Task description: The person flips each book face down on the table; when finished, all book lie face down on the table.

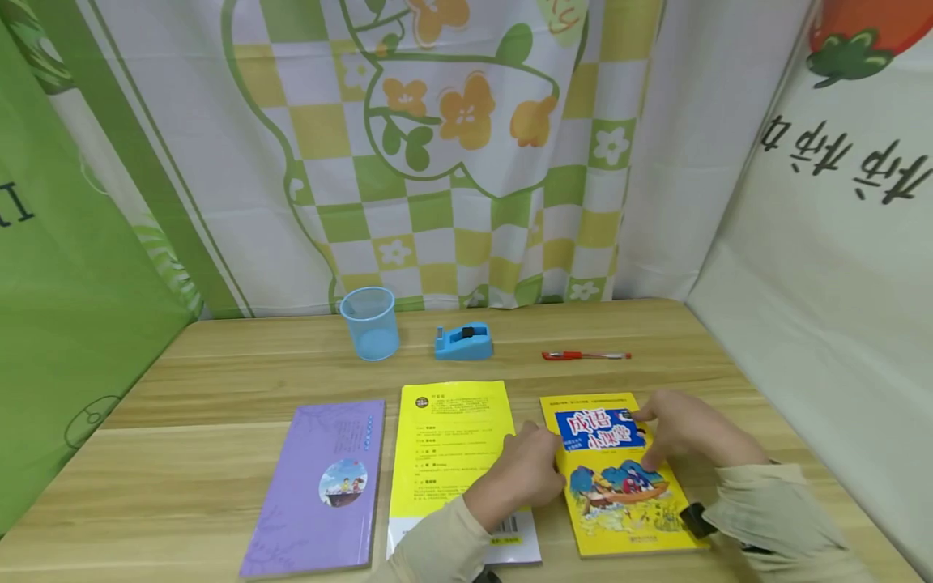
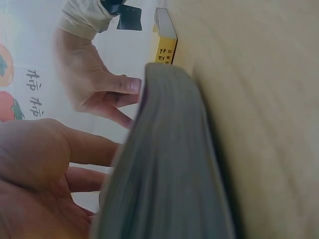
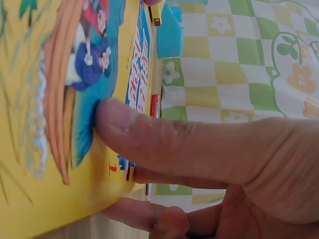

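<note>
A yellow book (image 1: 608,518) with a blue title panel and a boat picture lies at the right of the table. My right hand (image 1: 688,433) grips its right edge; the right wrist view shows the thumb (image 3: 144,134) on the cover and other fingers around the edge. At the opposite edge, my left hand (image 1: 521,465) has curled fingers against the book, their tips mostly hidden. Beneath the left forearm lies another yellow book (image 1: 448,429) with a white lower band. Its blurred page block (image 2: 159,159) appears to fill the left wrist view's middle.
A purple book (image 1: 313,478) lies at the left. Behind the books stand a blue see-through cup (image 1: 370,325) and a blue tape dispenser (image 1: 464,342), with a red pen (image 1: 583,355) to their right. Patterned curtains (image 1: 474,227) hang beyond the wooden table (image 1: 219,364).
</note>
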A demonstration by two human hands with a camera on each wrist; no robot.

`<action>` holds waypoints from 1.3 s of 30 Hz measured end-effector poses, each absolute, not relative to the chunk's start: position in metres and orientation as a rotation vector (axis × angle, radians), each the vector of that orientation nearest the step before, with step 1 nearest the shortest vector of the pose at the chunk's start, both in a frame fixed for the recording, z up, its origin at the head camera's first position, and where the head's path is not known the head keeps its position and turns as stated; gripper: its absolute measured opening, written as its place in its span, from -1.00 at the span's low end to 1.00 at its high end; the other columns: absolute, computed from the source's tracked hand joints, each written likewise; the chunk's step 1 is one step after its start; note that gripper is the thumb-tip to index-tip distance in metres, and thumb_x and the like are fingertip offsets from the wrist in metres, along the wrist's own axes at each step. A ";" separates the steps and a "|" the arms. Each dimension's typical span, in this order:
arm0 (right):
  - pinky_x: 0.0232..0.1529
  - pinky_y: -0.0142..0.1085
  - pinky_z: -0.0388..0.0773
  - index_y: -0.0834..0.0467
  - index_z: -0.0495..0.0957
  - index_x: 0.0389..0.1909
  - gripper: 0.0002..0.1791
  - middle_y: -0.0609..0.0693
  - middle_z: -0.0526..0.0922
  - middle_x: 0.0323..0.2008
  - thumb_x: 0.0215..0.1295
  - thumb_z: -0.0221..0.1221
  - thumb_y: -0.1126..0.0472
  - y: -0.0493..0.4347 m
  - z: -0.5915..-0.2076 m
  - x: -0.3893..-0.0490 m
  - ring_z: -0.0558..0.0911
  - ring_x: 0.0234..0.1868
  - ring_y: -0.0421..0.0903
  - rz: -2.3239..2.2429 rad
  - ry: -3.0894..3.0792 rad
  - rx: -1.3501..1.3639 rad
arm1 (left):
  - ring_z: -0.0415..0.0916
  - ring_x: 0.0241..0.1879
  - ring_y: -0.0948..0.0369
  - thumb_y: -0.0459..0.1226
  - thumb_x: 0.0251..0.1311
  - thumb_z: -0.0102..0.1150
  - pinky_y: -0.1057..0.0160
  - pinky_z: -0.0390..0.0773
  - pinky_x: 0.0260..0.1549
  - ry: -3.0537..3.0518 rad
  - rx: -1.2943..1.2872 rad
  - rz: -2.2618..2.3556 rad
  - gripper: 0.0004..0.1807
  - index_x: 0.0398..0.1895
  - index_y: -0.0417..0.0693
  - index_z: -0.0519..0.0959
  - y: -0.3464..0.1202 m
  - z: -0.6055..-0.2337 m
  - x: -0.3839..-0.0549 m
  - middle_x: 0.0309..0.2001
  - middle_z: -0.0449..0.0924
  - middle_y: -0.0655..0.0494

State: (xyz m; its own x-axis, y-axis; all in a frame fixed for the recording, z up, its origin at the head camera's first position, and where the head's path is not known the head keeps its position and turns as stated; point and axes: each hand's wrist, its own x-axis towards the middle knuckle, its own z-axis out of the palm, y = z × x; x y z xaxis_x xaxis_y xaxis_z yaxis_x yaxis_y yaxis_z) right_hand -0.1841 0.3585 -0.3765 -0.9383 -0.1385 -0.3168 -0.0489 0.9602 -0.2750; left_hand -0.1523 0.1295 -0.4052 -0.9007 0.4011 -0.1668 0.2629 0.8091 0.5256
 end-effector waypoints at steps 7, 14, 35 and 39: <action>0.12 0.27 0.47 0.30 0.70 -0.02 -0.34 0.26 0.70 0.06 -0.24 0.63 0.16 0.350 -0.374 -0.185 0.54 0.16 0.42 -0.343 2.797 -0.127 | 0.35 -0.16 0.05 -0.39 0.04 0.44 0.19 0.39 -0.19 2.699 0.421 0.792 -0.57 0.04 -0.16 0.68 0.130 -0.403 -0.153 -0.05 0.51 -0.04; 0.14 0.26 0.46 0.34 0.69 -0.05 -0.35 0.28 0.70 0.06 -0.22 0.63 0.13 0.344 -0.376 -0.186 0.56 0.14 0.39 -0.389 2.811 -0.098 | 0.50 -0.07 -0.01 -0.48 0.01 0.42 0.18 0.63 -0.27 2.558 0.247 1.187 -0.17 0.44 -0.17 0.37 0.125 -0.401 -0.155 0.22 0.53 -0.17; -0.36 -0.31 0.53 0.32 0.49 0.30 -0.15 0.08 0.75 -0.31 0.03 0.50 -0.03 0.342 -0.390 -0.184 0.58 -0.36 -0.14 -0.857 2.679 -0.373 | 0.42 0.09 0.02 -0.70 -0.26 0.25 0.22 0.42 0.04 1.947 0.031 2.073 -0.14 0.30 -0.14 0.54 0.102 -0.378 -0.172 -0.03 0.57 -0.04; -0.26 -0.29 0.59 0.23 0.46 0.35 -0.21 0.18 0.77 -0.10 0.17 0.42 -0.06 0.336 -0.381 -0.181 0.66 -0.20 -0.09 -0.981 2.640 -0.555 | 0.43 0.13 -0.02 -0.66 -0.22 0.26 0.14 0.35 0.14 1.883 0.103 2.112 -0.17 0.30 -0.11 0.55 0.098 -0.375 -0.172 -0.01 0.59 -0.08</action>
State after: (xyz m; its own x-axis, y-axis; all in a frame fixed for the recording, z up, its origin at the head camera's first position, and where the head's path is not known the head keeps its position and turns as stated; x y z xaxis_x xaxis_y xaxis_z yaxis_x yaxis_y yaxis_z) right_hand -0.1811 0.3358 -0.3807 -0.8902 -0.4404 -0.1162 -0.2576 0.6972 -0.6690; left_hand -0.1722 0.0982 -0.3748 -0.9496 0.2751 -0.1502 -0.1806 -0.0885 0.9796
